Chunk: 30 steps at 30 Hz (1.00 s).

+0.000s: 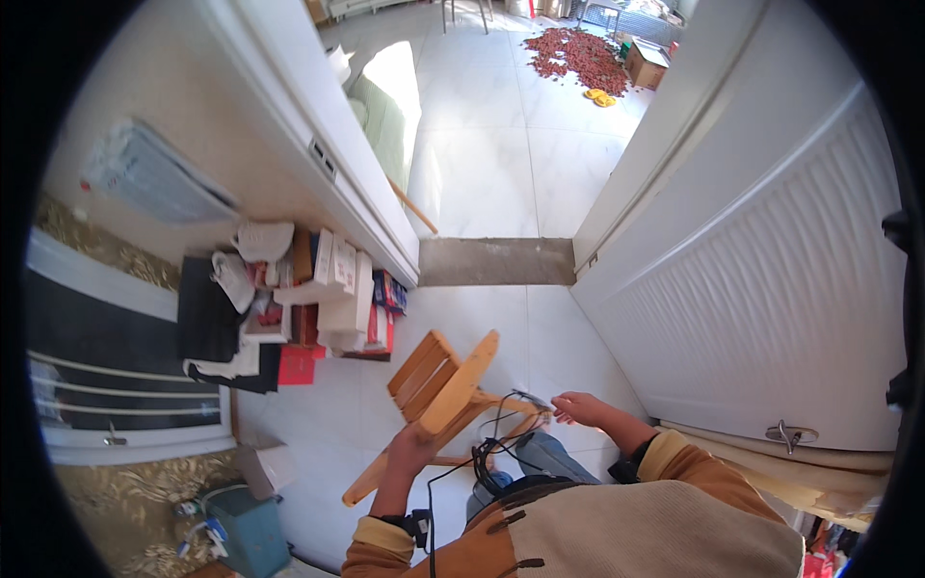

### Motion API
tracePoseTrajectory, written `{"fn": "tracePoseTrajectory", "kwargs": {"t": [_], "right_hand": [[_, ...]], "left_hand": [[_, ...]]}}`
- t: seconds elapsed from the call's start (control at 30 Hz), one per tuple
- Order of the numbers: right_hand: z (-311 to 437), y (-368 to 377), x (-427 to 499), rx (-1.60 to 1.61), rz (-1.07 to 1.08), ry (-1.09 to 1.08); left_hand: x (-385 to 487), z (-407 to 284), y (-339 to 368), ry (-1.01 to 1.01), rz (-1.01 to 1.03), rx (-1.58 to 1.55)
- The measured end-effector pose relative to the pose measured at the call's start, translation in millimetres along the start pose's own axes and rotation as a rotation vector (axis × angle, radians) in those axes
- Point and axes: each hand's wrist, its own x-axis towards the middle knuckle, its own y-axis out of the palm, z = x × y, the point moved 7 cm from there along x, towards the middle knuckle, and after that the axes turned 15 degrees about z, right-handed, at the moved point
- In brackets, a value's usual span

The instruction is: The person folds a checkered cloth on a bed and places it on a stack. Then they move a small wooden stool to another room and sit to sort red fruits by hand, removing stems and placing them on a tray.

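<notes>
A light wooden chair (457, 386) with a slatted part is tipped at an angle over the white tiled floor, in front of my body. My left hand (410, 446) grips its wooden side piece. Close to the chair's leg end on the right is my right hand (571, 409), its fingers loosely curled; whether they touch the chair or a cable is not clear. Black cables (485, 456) hang in loops between my arms, across the chair and my jeans.
Stacked boxes (347, 300) and bags stand at left. A blue-green bin (253, 531) is at lower left. The white door (759, 311) stands at right. Beyond the stone threshold (497, 261) lie reddish pieces (578, 58), yellow slippers (600, 97) and a cardboard box (645, 63).
</notes>
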Motion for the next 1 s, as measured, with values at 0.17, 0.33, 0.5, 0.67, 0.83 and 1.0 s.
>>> {"fn": "tracePoseTrajectory", "kwargs": {"t": [0.17, 0.33, 0.5, 0.67, 0.83, 1.0], "right_hand": [[80.2, -19.0, 25.6, 0.377, 0.145, -0.115], [163.6, -66.2, 20.1, 0.694, 0.162, -0.292], [220.6, -127.3, 36.8, 1.014, 0.074, -0.381], [271.5, -192.9, 78.5, 1.066, -0.14, -0.279], [348.1, -227.5, 76.4, 1.011, -0.252, -0.297], [411.0, -265.8, 69.3, 0.91, -0.348, -0.339]], "left_hand": [[40.3, -150.3, -42.2, 0.178, -0.011, -0.007], [70.4, -261.9, -57.5, 0.291, 0.048, 0.015], [122.0, -314.8, -63.8, 0.342, 0.091, 0.048], [181.4, -346.0, -99.3, 0.431, -0.095, 0.228], [225.3, -376.7, -159.2, 0.531, -0.034, -0.01], [267.9, -409.2, -197.6, 0.543, 0.011, -0.022]]}}
